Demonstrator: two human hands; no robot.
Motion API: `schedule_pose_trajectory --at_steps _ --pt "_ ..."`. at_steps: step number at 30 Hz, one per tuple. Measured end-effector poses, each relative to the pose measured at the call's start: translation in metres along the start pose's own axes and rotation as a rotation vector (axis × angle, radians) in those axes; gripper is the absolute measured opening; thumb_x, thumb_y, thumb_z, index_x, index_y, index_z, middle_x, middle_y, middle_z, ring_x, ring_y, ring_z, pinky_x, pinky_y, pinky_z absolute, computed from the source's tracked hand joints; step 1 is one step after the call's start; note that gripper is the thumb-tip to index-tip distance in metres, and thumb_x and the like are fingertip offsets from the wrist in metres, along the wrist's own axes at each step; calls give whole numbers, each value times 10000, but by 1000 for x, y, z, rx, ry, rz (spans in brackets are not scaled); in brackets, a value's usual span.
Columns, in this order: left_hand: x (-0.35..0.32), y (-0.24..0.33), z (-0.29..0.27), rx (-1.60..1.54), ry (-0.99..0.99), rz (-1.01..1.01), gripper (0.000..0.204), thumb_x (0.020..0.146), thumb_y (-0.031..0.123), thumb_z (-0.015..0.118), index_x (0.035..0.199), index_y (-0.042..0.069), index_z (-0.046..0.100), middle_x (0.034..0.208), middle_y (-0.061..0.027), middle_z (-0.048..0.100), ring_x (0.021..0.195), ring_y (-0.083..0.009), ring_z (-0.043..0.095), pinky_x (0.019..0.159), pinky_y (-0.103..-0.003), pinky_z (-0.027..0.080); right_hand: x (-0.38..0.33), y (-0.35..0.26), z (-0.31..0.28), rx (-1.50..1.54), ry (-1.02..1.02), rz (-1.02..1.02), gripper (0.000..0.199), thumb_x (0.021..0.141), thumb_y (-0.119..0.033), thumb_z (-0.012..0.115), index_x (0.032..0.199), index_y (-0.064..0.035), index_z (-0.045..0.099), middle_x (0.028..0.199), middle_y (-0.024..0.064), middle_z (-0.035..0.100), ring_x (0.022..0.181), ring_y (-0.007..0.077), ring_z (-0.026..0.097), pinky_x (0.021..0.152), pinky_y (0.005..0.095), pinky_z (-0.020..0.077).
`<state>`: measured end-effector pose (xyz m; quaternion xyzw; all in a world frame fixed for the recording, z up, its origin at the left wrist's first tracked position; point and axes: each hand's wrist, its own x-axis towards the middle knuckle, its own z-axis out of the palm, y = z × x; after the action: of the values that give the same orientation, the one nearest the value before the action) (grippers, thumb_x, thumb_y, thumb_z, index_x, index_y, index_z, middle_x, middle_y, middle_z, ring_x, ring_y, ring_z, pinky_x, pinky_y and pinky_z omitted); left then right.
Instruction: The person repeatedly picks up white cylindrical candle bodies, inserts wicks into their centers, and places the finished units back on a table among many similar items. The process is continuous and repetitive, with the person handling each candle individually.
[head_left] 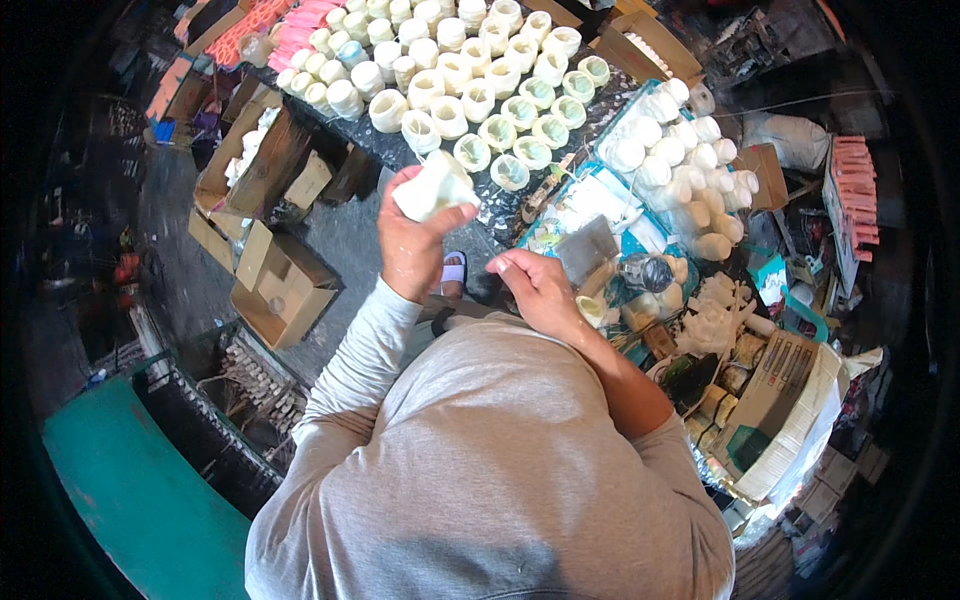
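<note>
- My left grip [412, 245], toward ten o'clock, is closed on a pale, cup-like piece [440, 188], with my thumb on its three o'clock side and my fingers at its nine o'clock side.
- That piece sits toward eleven o'clock, in view just short of the nearest cups; I cannot tell how high I hold it.
- My right grip [541, 292], toward three o'clock, is curled, thumb against forefinger; I cannot tell whether anything small is pinched there. It is apart from the piece.
- At twelve o'clock the dark worktop [375, 145] carries rows of cream cups [450, 118]; the nearest show greenish insides.
- Pink pieces [290, 42] lie beside those cups, toward eleven.
- Toward two o'clock, white rounded pieces [665, 155] are heaped together, and nearer me lies a greyish flat-sided block [588, 248].
- At three, cream petal-shaped pieces [712, 318] sit near my right forearm.
- An open cardboard box [275, 310] stands at nine; another carton [228, 185] at ten holds white pieces.
- A green panel [130, 480] fills eight o'clock.
- Below my hands, near the centre, a sandal [453, 268] shows.
</note>
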<state>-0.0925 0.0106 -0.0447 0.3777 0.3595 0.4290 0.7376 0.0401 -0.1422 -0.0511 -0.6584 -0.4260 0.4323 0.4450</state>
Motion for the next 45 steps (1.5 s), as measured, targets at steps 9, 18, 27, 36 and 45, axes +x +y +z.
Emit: schedule_pose_trajectory --at_steps 9,18,27,36,45 --pt "24 43 -27 -163 96 -27 540 896 -140 663 1397 -5 514 1270 -171 684 1112 -311 720 876 -478 670 -23 -18 -8 -154 27 -3 225 1042 -146 629 1158 -6 761 793 179 731 666 216 701 654 362 540" --pt "35 52 -37 -210 99 -6 496 929 -121 655 1404 -17 555 1296 -173 690 1125 -312 722 919 -479 659 -28 -24 -14 -173 18 -15 231 1038 -131 628 1177 11 746 881 210 751 774 272 753 721 370 561" --pt "11 44 -1 -159 -6 32 575 910 -144 703 1410 -14 449 1261 -196 661 1085 -314 718 921 -480 668 16 -32 0 113 -187 -40 251 1093 -113 591 1273 37 680 951 116 753 892 148 712 828 305 571" --pt "-19 19 23 -113 -60 40 594 890 -137 733 1399 27 475 1242 -140 674 1054 -209 697 841 -379 619 31 -31 24 69 172 -210 72 1050 -45 624 1066 16 658 797 109 735 712 193 732 663 332 579" --pt "-26 17 25 269 -152 259 537 847 -110 758 1318 56 562 1262 -157 647 1116 -221 673 944 -352 571 31 -32 14 -69 332 -308 42 1035 -21 633 1053 4 661 780 119 739 705 196 739 645 341 580"
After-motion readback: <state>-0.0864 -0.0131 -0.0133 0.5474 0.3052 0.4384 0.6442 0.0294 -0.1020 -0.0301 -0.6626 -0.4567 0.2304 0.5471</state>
